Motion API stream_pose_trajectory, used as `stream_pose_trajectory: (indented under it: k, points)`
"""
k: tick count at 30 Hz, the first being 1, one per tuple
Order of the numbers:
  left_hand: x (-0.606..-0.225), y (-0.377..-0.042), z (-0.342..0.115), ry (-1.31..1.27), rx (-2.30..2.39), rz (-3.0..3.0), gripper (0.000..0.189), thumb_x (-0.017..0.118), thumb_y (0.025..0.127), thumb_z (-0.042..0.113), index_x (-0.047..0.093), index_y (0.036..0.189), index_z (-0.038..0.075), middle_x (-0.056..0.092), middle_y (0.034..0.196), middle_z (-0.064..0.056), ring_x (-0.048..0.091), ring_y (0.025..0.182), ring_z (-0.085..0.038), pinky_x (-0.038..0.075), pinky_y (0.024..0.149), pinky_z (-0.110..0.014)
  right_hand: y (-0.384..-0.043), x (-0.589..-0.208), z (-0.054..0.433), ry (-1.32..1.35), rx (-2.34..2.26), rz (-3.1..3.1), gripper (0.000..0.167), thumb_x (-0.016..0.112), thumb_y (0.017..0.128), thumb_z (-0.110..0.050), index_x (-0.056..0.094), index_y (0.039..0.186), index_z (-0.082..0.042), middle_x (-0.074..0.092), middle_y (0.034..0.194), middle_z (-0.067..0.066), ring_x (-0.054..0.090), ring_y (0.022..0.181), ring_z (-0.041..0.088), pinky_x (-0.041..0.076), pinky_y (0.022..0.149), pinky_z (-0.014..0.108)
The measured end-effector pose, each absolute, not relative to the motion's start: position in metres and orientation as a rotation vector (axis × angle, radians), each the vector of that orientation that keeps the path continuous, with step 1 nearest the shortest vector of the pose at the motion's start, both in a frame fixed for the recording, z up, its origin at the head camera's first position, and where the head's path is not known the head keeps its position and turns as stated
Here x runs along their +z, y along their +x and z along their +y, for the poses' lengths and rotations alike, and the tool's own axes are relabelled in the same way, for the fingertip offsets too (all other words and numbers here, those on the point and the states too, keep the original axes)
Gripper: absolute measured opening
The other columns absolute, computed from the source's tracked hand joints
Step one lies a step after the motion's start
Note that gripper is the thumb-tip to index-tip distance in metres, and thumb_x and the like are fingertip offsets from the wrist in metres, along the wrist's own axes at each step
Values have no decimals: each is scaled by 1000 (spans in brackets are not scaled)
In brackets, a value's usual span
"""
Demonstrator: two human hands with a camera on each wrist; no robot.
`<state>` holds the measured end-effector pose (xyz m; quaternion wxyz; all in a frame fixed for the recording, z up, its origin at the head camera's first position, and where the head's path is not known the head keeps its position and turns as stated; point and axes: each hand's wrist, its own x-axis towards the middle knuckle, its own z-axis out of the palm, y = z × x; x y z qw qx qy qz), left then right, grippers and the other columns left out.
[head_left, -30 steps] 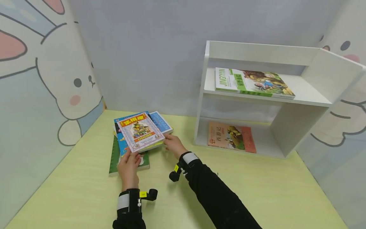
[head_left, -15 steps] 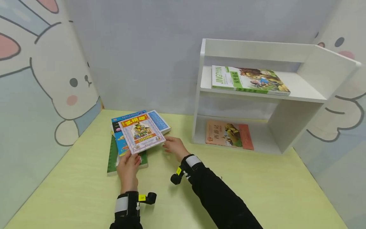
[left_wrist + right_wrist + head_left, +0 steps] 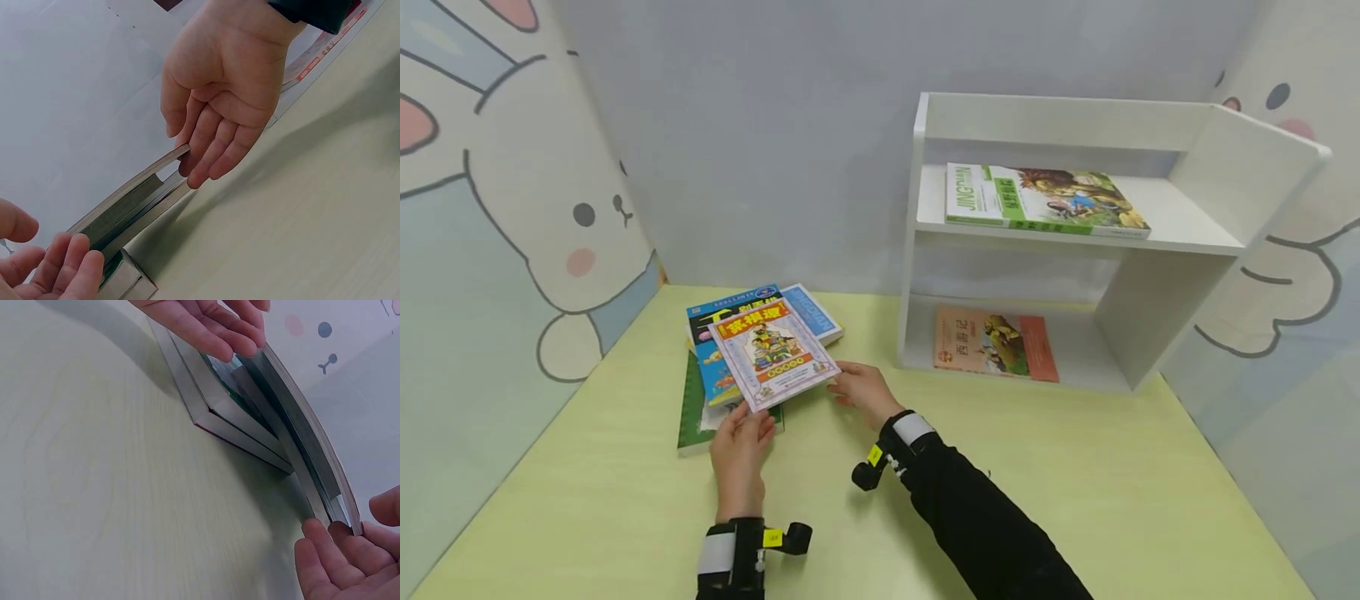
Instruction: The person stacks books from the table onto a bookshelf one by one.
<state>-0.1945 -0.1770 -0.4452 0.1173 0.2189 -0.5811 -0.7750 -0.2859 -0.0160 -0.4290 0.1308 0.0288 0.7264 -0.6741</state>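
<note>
A purple-bordered book (image 3: pixel 775 352) with an orange-red title band lies at a slant on top of a loose pile in the head view. My left hand (image 3: pixel 740 458) grips its near corner, and my right hand (image 3: pixel 865 392) holds its right corner between thumb and fingers. In the right wrist view the fingertips of the right hand (image 3: pixel 347 559) curl beneath the overhanging page edges, above a shadow on the table. Beneath it are a blue book (image 3: pixel 711 358), a pale blue-and-white book (image 3: pixel 811 312) and a green book (image 3: pixel 691 417), all partly covered.
A white two-tier shelf (image 3: pixel 912 250) stands right of the pile. A green-and-white book (image 3: pixel 1045 200) lies flat on its upper board, an orange book (image 3: pixel 996 343) on its lower one. The pale yellow-green table (image 3: pixel 1037 467) meets walls with rabbit pictures on both sides.
The purple-bordered book has slid toward me and slightly right over the pile, both hands moving with it. More of the blue book's title shows. The head view has shifted a little.
</note>
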Motion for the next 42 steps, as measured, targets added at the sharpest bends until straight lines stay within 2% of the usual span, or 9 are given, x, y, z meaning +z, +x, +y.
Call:
stream_pose_trajectory:
  k: [9, 14, 21, 27, 33, 37, 42]
  points:
    - [-444, -182, -166, 618, -2293, -1717, 47, 47, 101, 10, 37, 144, -5, 54, 123, -24, 63, 96, -16, 54, 83, -22, -283, -435, -8, 107, -1997, 2093, 36, 52, 98, -11, 58, 132, 0, 65, 121, 14, 64, 106, 28, 53, 89, 37]
    - [-444, -177, -160, 611, -2317, -1694, 43, 48, 100, 8, 38, 139, -7, 59, 112, -19, 64, 91, -17, 55, 81, -24, -281, -438, -3, 159, -2102, 1983, 35, 54, 99, -11, 54, 131, 3, 64, 117, 19, 66, 103, 29, 55, 86, 37]
    - [-446, -183, -159, 636, -2337, -1668, 39, 48, 100, 9, 37, 132, -11, 60, 96, -14, 65, 80, -13, 56, 74, -24, -278, -436, -5, 221, -2273, 1714, 43, 59, 96, -4, 36, 131, 5, 63, 108, 25, 70, 82, 24, 58, 78, 37]
    - [-446, -192, -170, 674, -2322, -1765, 44, 45, 103, 15, 38, 136, -12, 57, 83, -6, 63, 71, -9, 55, 68, -22, -276, -437, -7, 228, -2268, 1708, 46, 58, 95, 0, 34, 133, 7, 63, 107, 25, 71, 77, 21, 58, 74, 34]
    - [-447, -195, -174, 661, -2371, -1861, 40, 40, 104, 17, 44, 136, -7, 46, 70, 0, 60, 71, -11, 55, 69, -24, -273, -439, -3, 189, -2216, 1757, 47, 55, 95, 1, 39, 138, 9, 65, 109, 24, 70, 78, 19, 58, 75, 33]
    - [-448, -196, -174, 624, -2393, -1891, 38, 40, 103, 15, 45, 134, -6, 45, 66, 1, 59, 69, -10, 54, 68, -24, -271, -437, 2, 173, -2199, 1785, 45, 54, 94, 1, 44, 138, 7, 66, 107, 22, 70, 76, 18, 58, 74, 32]
    - [-449, -196, -174, 633, -2358, -1940, 29, 46, 101, 16, 54, 119, -6, 49, 69, 0, 59, 68, -10, 54, 67, -25, -268, -436, 8, 165, -2201, 1809, 44, 53, 93, 3, 46, 136, 7, 66, 104, 22, 69, 74, 17, 58, 72, 31]
